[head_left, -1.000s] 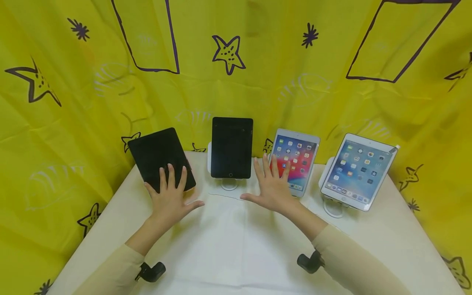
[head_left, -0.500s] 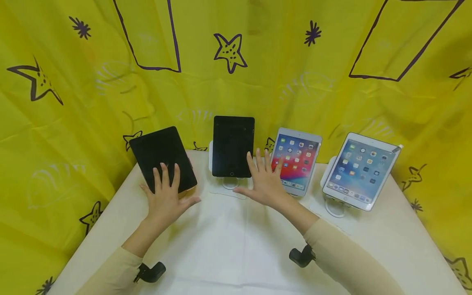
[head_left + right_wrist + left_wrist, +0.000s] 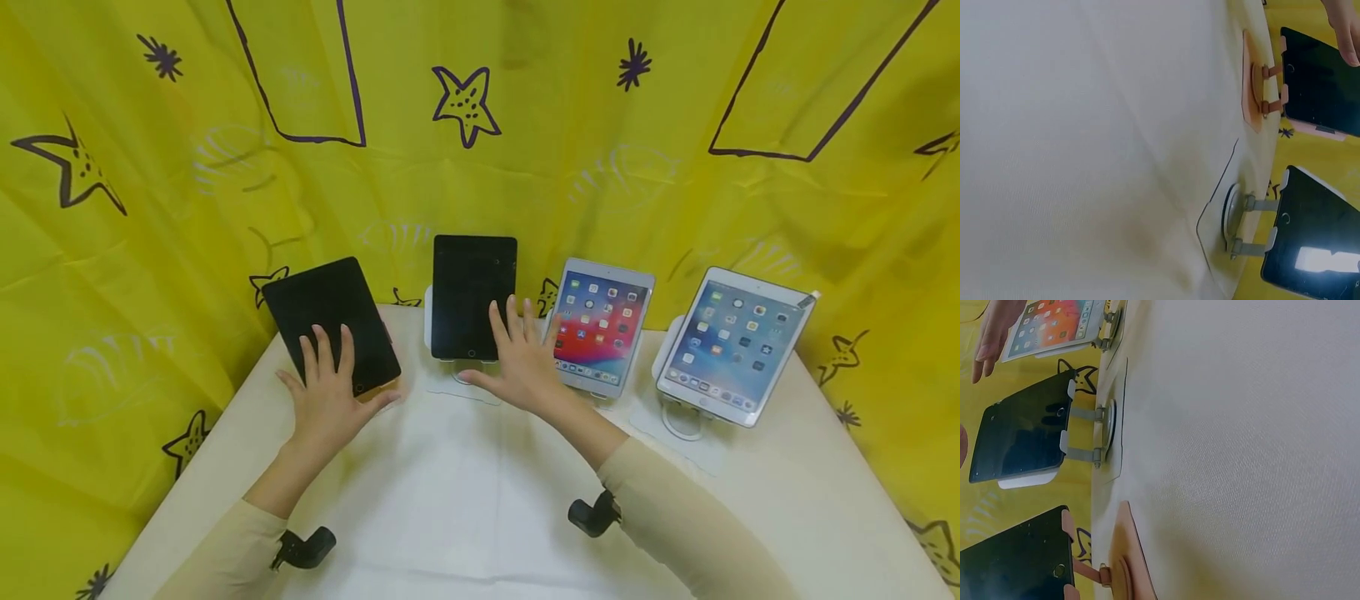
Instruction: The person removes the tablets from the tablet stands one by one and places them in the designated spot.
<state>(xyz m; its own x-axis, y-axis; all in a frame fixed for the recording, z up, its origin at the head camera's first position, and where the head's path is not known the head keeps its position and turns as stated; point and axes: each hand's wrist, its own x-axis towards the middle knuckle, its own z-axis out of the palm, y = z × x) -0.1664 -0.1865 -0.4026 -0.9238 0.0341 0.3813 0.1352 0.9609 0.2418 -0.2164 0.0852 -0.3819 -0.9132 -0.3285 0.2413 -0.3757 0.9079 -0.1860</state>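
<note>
In the head view my left hand (image 3: pixel 326 404), fingers spread, is in front of a black tablet (image 3: pixel 330 312) with a dark screen at the far left. My right hand (image 3: pixel 527 367), also spread, overlaps the lower right of a second dark black tablet (image 3: pixel 472 292) and the left edge of a white-framed tablet (image 3: pixel 603 325) with a lit home screen. Both hands hold nothing; whether a fingertip touches a screen cannot be told. The right wrist view has part of the left hand (image 3: pixel 1347 31) in front of the left black tablet (image 3: pixel 1319 81).
A larger white-framed tablet (image 3: pixel 735 346), lit, leans on a white stand (image 3: pixel 678 423) at the right. The left tablet's stand is pink (image 3: pixel 1124 562). All rest on a white table (image 3: pixel 450 500); a yellow curtain (image 3: pixel 525 183) hangs behind. Each sleeve carries a small black camera (image 3: pixel 303 550).
My right hand has moved left, from over the lit white-framed tablet toward the middle black one. The left hand has drifted slightly left. The tablets have stayed in place.
</note>
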